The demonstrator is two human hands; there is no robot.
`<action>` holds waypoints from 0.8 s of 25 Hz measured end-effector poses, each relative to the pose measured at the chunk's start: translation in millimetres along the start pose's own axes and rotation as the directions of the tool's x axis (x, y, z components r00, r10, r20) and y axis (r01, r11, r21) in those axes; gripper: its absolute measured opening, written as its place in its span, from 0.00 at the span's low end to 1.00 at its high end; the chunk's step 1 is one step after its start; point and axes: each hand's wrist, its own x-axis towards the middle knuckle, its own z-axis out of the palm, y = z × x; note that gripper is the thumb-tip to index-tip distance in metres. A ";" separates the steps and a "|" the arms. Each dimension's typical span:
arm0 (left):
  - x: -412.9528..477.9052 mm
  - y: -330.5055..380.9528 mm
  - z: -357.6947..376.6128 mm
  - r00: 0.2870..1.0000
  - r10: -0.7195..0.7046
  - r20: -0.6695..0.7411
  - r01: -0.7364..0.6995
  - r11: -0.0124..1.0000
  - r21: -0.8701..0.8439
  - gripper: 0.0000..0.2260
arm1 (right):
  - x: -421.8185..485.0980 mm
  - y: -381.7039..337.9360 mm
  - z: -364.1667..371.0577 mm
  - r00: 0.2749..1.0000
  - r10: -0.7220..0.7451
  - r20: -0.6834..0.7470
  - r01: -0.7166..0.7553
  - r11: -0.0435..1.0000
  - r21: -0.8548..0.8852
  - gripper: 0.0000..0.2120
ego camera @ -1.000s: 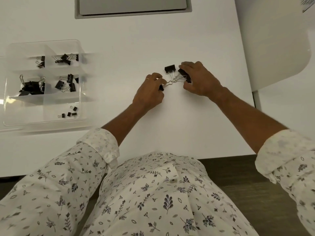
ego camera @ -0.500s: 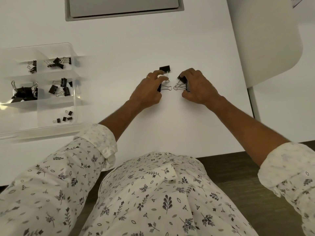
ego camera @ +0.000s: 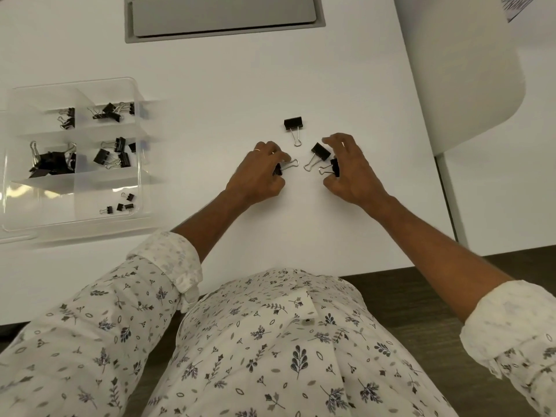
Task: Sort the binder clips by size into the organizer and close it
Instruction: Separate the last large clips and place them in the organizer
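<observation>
A clear plastic organizer (ego camera: pixel 140 176) lies open at the left of the white table, its compartments holding black binder clips of different sizes. Three more black clips are loose in the middle of the table. One clip (ego camera: pixel 293 124) lies alone beyond my hands. My left hand (ego camera: pixel 258 176) is closed on a clip (ego camera: pixel 278 169) whose wire handle points right. My right hand (ego camera: pixel 350 173) pinches a clip (ego camera: pixel 334 167) between thumb and fingers. Just left of my right fingertips a further clip (ego camera: pixel 320 151) lies tilted, touching or nearly touching them.
A grey recessed panel (ego camera: pixel 224 16) is set into the table at the far edge. A white chair back (ego camera: pixel 460 70) stands at the right. The table's near edge (ego camera: pixel 391 267) runs just above my lap.
My hands have drawn apart and pulled the tangled clips away from each other. The far clip now lies by itself. The camera has shifted, so the organizer appears further right.
</observation>
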 end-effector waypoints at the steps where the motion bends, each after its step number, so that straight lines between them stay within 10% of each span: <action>1: -2.2 -1.0 0.2 1.000 -0.025 0.000 0.025 1.000 -0.011 0.23 | -2.1 -0.6 0.8 1.000 0.005 -0.014 -0.005 1.000 -0.014 0.35; 5: -11.3 5.1 2.7 0.986 -0.164 -0.019 0.158 0.972 -0.173 0.21 | -11.4 -8.1 6.3 0.997 0.014 -0.072 -0.012 0.999 0.034 0.25; 8: -12.9 14.4 -1.4 0.906 -0.421 0.030 0.351 0.712 -0.609 0.18 | -15.0 -25.4 10.3 0.976 0.159 -0.151 -0.103 0.940 0.325 0.16; 11: -17.6 22.3 -13.9 0.821 -0.502 0.273 0.372 0.108 -0.922 0.15 | -11.9 -45.0 10.2 0.921 0.388 0.042 -0.290 0.609 0.738 0.11; 14: -37.2 22.3 -34.3 0.801 -0.474 0.366 0.256 -0.281 -0.925 0.15 | -9.5 -64.9 10.5 0.894 0.339 0.293 -0.340 0.088 0.936 0.08; 17: -63.4 13.7 -53.3 0.813 -0.421 0.403 0.173 -0.486 -0.857 0.13 | -9.3 -83.9 15.1 0.865 0.255 0.432 -0.390 -0.201 0.899 0.12; 20: -88.1 -1.0 -73.0 0.824 -0.431 0.368 0.070 -0.567 -0.821 0.09 | -6.1 -109.6 26.8 0.839 0.175 0.515 -0.461 -0.274 0.844 0.15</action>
